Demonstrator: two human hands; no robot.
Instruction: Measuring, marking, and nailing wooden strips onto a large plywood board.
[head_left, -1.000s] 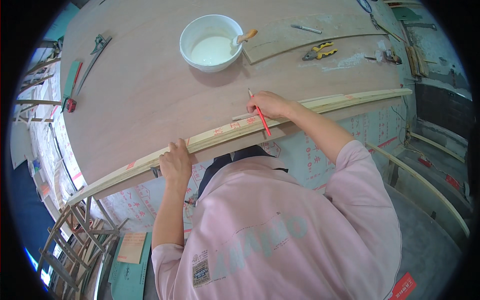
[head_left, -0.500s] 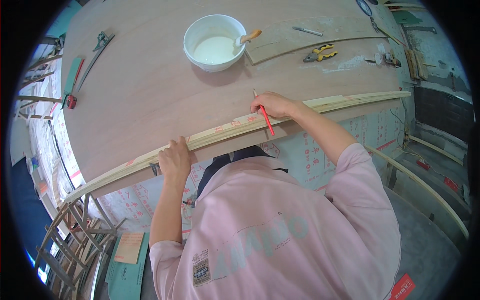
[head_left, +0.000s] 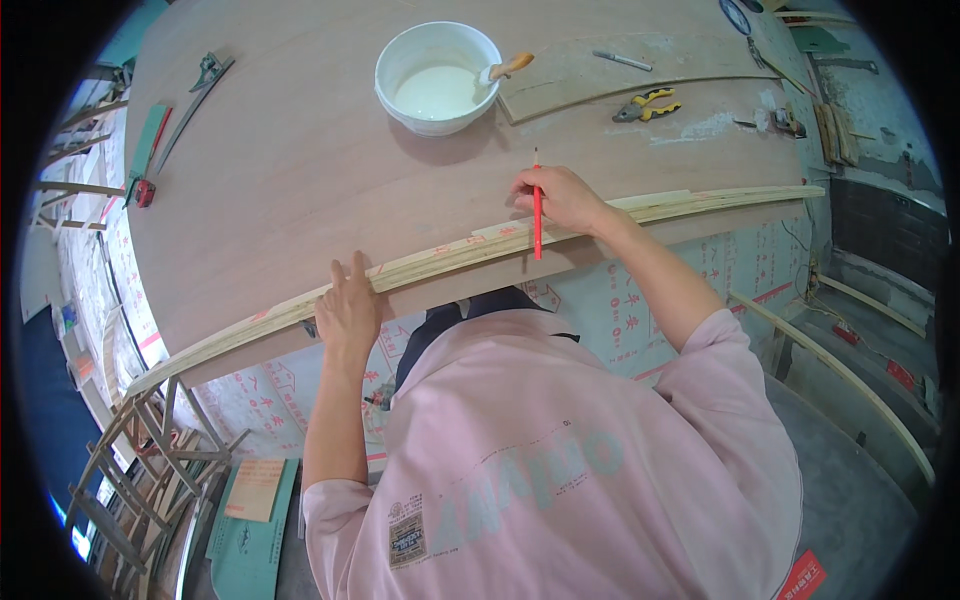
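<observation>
A bundle of long, thin plywood strips runs along the near edge of the wooden tabletop. My left hand rests over the strips left of the middle, two fingers stretched past their far side and nothing visibly gripped. Just above the strips, right of the middle, my right hand holds a red pencil. The pencil's sharpened tip points away from me and its red end hangs over the strips. Part of my right fingers is hidden behind the hand.
Farther back stand a white bucket of white liquid with a wooden-handled brush, a plywood offcut and yellow-black pliers. A combination square and a red tape measure lie left. Wooden trestles stand at lower left.
My right hand has lifted slightly and shifted right, swinging the pencil from a slant to nearly straight. The fingers of my left hand have loosened from the strips and stretched forward.
</observation>
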